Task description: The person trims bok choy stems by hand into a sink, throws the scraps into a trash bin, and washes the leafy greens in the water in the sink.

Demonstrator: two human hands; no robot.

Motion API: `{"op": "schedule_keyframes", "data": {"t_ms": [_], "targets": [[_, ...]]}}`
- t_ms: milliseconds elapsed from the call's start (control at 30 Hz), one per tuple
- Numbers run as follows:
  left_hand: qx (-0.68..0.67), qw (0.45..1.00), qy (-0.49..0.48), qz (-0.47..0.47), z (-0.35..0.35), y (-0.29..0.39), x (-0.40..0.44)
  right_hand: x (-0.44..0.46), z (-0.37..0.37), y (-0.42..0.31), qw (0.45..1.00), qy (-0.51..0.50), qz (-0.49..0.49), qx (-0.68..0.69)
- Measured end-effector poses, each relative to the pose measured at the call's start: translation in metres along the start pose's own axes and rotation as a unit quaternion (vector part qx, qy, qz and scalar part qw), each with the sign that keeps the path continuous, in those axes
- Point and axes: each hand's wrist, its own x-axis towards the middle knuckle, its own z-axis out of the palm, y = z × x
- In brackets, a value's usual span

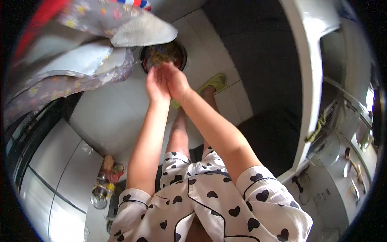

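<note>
My left hand [157,85] and my right hand [176,82] are side by side, palms up and cupped, with the fingers stretched away from me. No object shows in either palm. Just beyond the fingertips stands a round dark bin [185,59] on the floor. Yellowish-green scraps [163,52] and some reddish bits lie inside it. The fingertips overlap the bin's near edge in view; I cannot tell whether they touch it.
Grey floral cloth [117,76] with pale lining hangs at upper left, close to the bin. A green slipper [217,82] is on my foot on the tiled floor [109,109]. Jars [99,192] stand at lower left. Spoons [347,167] hang on the right, past a white frame [303,80].
</note>
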Motion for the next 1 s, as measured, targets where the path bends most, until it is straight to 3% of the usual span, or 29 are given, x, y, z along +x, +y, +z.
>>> {"op": "schedule_keyframes", "data": {"t_ms": [133, 200, 400, 467, 667, 1000], "targets": [[0.000, 0.997, -0.035, 0.066, 0.083, 0.019, -0.100, -0.103, 0.055, -0.037, 0.995, -0.086, -0.058, -0.014], [0.056, 0.987, -0.110, 0.106, 0.125, 0.018, -0.147, -0.152, 0.073, -0.067, 0.986, -0.126, -0.108, -0.006], [0.126, 0.939, -0.319, 0.022, 0.261, -0.037, -0.240, -0.275, 0.076, -0.188, 0.935, -0.143, -0.316, 0.079], [0.148, 0.925, -0.348, -0.024, 0.294, -0.072, -0.261, -0.303, 0.060, -0.225, 0.912, -0.134, -0.370, 0.116], [0.229, 0.890, -0.371, -0.134, 0.363, -0.179, -0.289, -0.338, -0.014, -0.322, 0.855, -0.106, -0.461, 0.214], [0.299, 0.862, -0.306, -0.272, 0.420, -0.359, -0.288, -0.371, -0.134, -0.448, 0.809, 0.021, -0.480, 0.338]]}}
